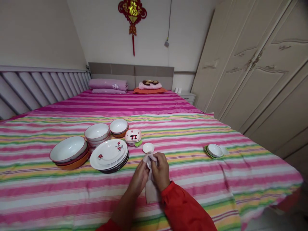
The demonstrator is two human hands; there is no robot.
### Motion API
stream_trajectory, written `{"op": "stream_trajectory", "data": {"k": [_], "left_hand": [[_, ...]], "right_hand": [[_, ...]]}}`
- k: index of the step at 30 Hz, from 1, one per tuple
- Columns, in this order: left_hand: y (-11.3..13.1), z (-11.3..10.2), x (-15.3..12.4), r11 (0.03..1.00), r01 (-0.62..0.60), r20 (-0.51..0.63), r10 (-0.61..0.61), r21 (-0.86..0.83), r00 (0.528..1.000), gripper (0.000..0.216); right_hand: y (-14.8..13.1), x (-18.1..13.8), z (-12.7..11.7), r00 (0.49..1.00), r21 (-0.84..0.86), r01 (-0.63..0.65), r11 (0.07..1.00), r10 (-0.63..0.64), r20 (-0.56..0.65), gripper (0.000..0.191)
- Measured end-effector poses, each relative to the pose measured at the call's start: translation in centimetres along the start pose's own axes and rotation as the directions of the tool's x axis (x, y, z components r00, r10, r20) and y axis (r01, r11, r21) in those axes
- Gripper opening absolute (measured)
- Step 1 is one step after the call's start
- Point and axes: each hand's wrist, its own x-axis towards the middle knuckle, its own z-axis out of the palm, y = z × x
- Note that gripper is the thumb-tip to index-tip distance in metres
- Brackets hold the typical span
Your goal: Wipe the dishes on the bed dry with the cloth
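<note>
My left hand (139, 176) and my right hand (160, 170) are together over the striped sheet, fingers closed on a pale cloth (151, 192). One end of the cloth hangs below my hands, and its upper part is bunched between my fingers. Whether a small dish is wrapped inside the bunch, I cannot tell. Just beyond my fingertips sits a small white bowl (148, 147). To the left of it is a stack of square dishes (133, 135) with a cartoon figure. Closer on the left stands a stack of plates (109, 152) with red flowers.
Stacked bowls stand on the left: large (69, 149), medium (97, 132) and smaller (118, 126). Small white dishes on a green leaf-shaped one (215, 150) lie at the right. Behind are folded bedding (108, 84) and a headboard (154, 70); a wardrobe (260, 73) borders the right.
</note>
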Motion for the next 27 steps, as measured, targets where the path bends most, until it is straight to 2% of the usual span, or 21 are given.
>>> {"op": "stream_trajectory", "data": {"k": [7, 9, 11, 13, 15, 17, 20, 23, 27], "left_hand": [[0.4, -0.7, -0.1, 0.998, 0.028, 0.008, -0.028, -0.050, 1.000, 0.051], [0.6, -0.8, -0.2, 0.998, 0.042, -0.018, -0.043, -0.052, 0.999, 0.053], [0.6, -0.8, -0.3, 0.998, 0.054, -0.039, -0.055, -0.045, 0.998, 0.053], [0.6, -0.7, -0.3, 0.997, 0.067, -0.050, -0.068, -0.027, 0.996, 0.050], [0.5, -0.6, -0.3, 0.997, 0.072, -0.056, -0.072, -0.006, 0.996, 0.047], [0.5, -0.5, -0.3, 0.998, 0.056, -0.056, -0.055, 0.008, 0.997, 0.044], [0.5, -0.3, -0.2, 0.999, 0.032, -0.038, -0.031, 0.010, 0.999, 0.043], [0.7, -0.4, -0.3, 0.999, 0.042, -0.036, -0.041, 0.003, 0.998, 0.043], [1.1, -0.6, -0.4, 0.999, 0.022, -0.104, -0.019, 0.027, 0.994, 0.048]], "right_hand": [[0.4, 0.4, 0.1, 0.980, 0.164, -0.013, 0.986, -0.020, 0.197, 0.025], [0.4, 0.4, -0.1, 0.968, 0.111, 0.015, 0.994, -0.042, 0.246, 0.024], [0.5, 0.4, -0.3, 0.963, -0.019, 0.052, 0.998, -0.045, 0.267, 0.023], [0.5, 0.4, -0.6, 0.969, -0.164, 0.075, 0.984, -0.033, 0.245, 0.023], [0.4, 0.4, -0.9, 0.980, -0.229, 0.097, 0.968, -0.054, 0.189, 0.025], [0.3, 0.4, -1.0, 0.981, -0.192, 0.151, 0.970, -0.123, 0.150, 0.030], [0.2, 0.4, -0.8, 0.964, -0.113, 0.223, 0.968, -0.203, 0.170, 0.038], [0.2, 0.5, -0.7, 0.961, -0.141, 0.193, 0.971, -0.157, 0.229, 0.042], [0.0, 0.6, -0.8, 0.946, -0.166, 0.123, 0.978, -0.065, 0.316, 0.042]]}}
